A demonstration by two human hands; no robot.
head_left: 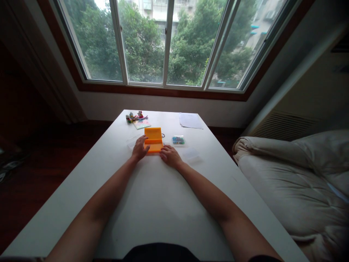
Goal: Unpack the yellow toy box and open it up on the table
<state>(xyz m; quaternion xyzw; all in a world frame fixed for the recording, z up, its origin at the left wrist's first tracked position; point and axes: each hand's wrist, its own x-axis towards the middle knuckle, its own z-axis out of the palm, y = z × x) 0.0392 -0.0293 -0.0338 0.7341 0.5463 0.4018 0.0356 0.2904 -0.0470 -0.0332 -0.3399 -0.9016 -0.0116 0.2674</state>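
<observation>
An orange box [153,146] stands on the white table with its lid raised at the back; nothing shows inside it. My left hand [140,148] is at the box's left side, its thumb and fingers apart around that edge. Against the lower right corner of the box rests my right hand [170,155], fingers bent; whether it grips the edge is too small to tell. Just right of the box is a small clear case [178,140] with colourful pieces in it. A dark ring [163,135] lies partly hidden behind the lid.
Clear plastic trays lie at the left [131,142] and right [192,154] of the hands. Small figurines [131,117] and a pastel card [143,124] sit at the table's back left, paper sheets [191,120] at the back right. A sofa [278,182] stands on the right.
</observation>
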